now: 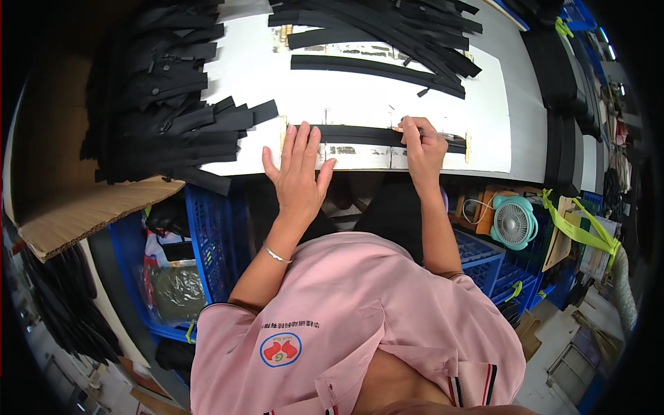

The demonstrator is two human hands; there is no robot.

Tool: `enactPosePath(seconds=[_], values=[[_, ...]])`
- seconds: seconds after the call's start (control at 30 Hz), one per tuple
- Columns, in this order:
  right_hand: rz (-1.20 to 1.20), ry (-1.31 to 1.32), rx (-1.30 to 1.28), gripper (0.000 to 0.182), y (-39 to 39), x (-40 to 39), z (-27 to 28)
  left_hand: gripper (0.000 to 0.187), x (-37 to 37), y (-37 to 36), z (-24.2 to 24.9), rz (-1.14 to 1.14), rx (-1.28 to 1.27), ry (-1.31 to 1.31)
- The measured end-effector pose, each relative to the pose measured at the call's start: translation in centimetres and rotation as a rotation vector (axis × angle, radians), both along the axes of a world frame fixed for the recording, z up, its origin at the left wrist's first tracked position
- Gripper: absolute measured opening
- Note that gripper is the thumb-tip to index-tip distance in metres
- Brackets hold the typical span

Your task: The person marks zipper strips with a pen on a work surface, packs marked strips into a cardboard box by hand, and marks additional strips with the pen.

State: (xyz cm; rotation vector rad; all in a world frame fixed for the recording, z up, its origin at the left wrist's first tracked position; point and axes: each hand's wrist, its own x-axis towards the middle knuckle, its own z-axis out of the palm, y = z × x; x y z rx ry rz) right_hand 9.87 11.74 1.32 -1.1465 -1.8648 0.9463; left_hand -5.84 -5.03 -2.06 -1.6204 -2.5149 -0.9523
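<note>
The left hand (297, 169) is flat and palm down, its fingers a little spread, the fingertips pressing on the left end of a black strip (360, 133) and holding nothing between them. The right hand (425, 152) is closed around a slim pen (443, 134), pinched between thumb and fingers above the right part of the same strip, its front end pointing left; whether the tip touches the fabric is too small to tell. The strip lies nearly straight along the near part of a white board (484, 104), its right end close to a yellow mark (468, 149). To do this well, the left hand should press just firmly enough to pin the strip without stretching it, since a pulled or bowed strip would probably put any mark off. It seems best to line the edge up with the dark guide lines on the board and use a light, short touch of the pen, with the right wrist clear of the fabric. Beyond lies a second strip (373, 71), apart from the first, then a loose heap (373, 17) at the far edge; to the left, a thick pile (159, 138) sits on the bench (527, 138), beside an open box (83, 214).
</note>
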Motion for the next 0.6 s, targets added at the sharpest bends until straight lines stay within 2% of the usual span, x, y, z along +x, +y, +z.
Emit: enactPosePath(seconds=[0.17, 0.47, 0.57, 0.6], values=[[0.029, -0.012, 0.073, 0.021, 0.2, 0.2, -1.7, 0.060, -0.1, -0.1, 0.0, -0.011, -0.017, 0.027], [0.050, -0.124, 0.216, 0.019, 0.2, 0.0, -1.4, 0.057, 0.6, 0.3, 1.5, 0.042, 0.005, -0.041], [0.055, -0.123, 0.232, 0.018, 0.3, 0.0, -1.8, 0.054, 1.9, 1.9, 2.7, -0.089, 0.072, -0.072], [0.053, -0.121, 0.234, 0.018, 0.4, 0.0, -1.9, 0.047, 2.4, 2.8, 2.9, -0.138, 0.166, -0.108]])
